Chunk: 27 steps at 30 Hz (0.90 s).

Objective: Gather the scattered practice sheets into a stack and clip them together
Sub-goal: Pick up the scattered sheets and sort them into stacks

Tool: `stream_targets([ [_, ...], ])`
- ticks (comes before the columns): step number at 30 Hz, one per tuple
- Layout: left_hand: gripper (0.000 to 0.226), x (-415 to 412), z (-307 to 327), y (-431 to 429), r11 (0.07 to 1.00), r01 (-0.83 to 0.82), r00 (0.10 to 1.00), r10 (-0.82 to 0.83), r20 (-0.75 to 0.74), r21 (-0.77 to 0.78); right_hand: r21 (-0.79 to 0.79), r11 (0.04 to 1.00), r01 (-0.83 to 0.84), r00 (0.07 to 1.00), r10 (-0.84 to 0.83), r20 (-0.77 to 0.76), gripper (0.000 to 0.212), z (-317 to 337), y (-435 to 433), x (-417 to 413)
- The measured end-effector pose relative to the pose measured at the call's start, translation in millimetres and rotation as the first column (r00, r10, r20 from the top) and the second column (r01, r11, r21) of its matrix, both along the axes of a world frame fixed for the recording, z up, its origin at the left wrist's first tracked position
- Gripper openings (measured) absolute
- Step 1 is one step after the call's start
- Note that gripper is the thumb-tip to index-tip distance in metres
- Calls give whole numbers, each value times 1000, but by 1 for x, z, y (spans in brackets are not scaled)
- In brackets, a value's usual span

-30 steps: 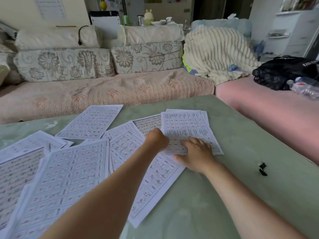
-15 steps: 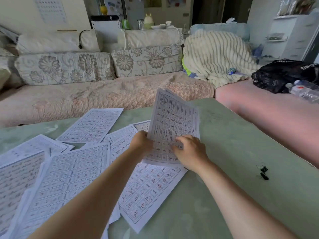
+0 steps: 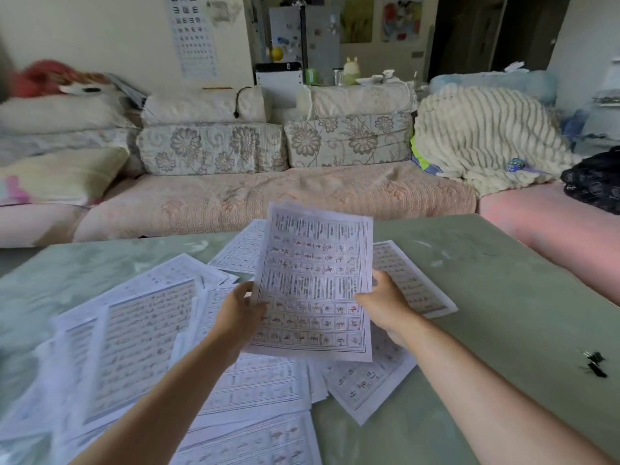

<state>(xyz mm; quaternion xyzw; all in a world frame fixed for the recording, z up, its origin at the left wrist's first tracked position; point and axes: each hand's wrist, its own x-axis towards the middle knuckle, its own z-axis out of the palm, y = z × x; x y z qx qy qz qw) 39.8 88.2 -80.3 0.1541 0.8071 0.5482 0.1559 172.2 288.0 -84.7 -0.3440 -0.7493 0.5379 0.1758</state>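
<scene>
Practice sheets of white paper printed with grids of black and red characters (image 3: 141, 330) lie scattered and overlapping across the lower left and lower centre of the frame, on a pale green marbled tabletop (image 3: 503, 297). More of them poke out to the right of centre and toward the far edge of the table.

At centre frame you hold a lifted bundle of the same white gridded paper (image 3: 315, 283) clear of the table, tilted up toward you with the print facing you. Offset edges at its upper right corner suggest more than one sheet. Your left hand (image 3: 240, 313) has its fingers curled round the bundle's left edge, low down. Your right hand (image 3: 385, 303) clamps the right edge, thumb on the printed face and fingers behind.

Two small black binder clips (image 3: 593, 364) sit on the bare tabletop at the right edge of the frame, well apart from the paper and from both hands.

Across the middle of the frame, beyond the table, runs a pink quilted sofa (image 3: 268, 193) with floral cushions. A cream ribbed blanket (image 3: 486, 135) is heaped at its right end, and a black bag (image 3: 593, 182) lies at the far right. A white eye chart (image 3: 194, 35) hangs on the wall at upper left.
</scene>
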Motion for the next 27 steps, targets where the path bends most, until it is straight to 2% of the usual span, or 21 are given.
stream_targets([
  [4,30,-13,5,-42,980,-31,995,12,-95,-194,5,996,-86,995,86,51,39,1,-36,-21],
  [8,28,-17,5,-78,899,-47,988,-23,-153,-436,47,989,-143,983,137,122,32,-6,-66,-42],
  [10,43,-20,-2,-95,826,-48,986,-52,-161,-561,81,984,-161,973,145,182,31,-11,-81,-48],
  [13,77,-20,-14,-112,700,6,982,-140,-128,-714,160,974,-160,947,105,303,27,-19,-94,-53],
  [15,94,-18,-20,-115,665,25,967,-205,-150,-746,221,965,-143,922,48,385,20,-19,-98,-56],
  [17,99,-17,-24,-114,660,25,951,-247,-185,-751,162,981,-107,917,34,396,24,-16,-102,-61],
  [21,86,-17,-27,-117,622,26,919,-323,-226,-782,-48,998,-35,949,49,313,21,-9,-109,-64],
  [24,80,-19,-30,-120,632,35,913,-336,-233,-774,-67,997,-29,951,48,305,15,-5,-111,-61],
  [27,84,-18,-28,-120,638,31,908,-339,-245,-769,-73,994,-82,944,101,313,13,-4,-115,-60],
])
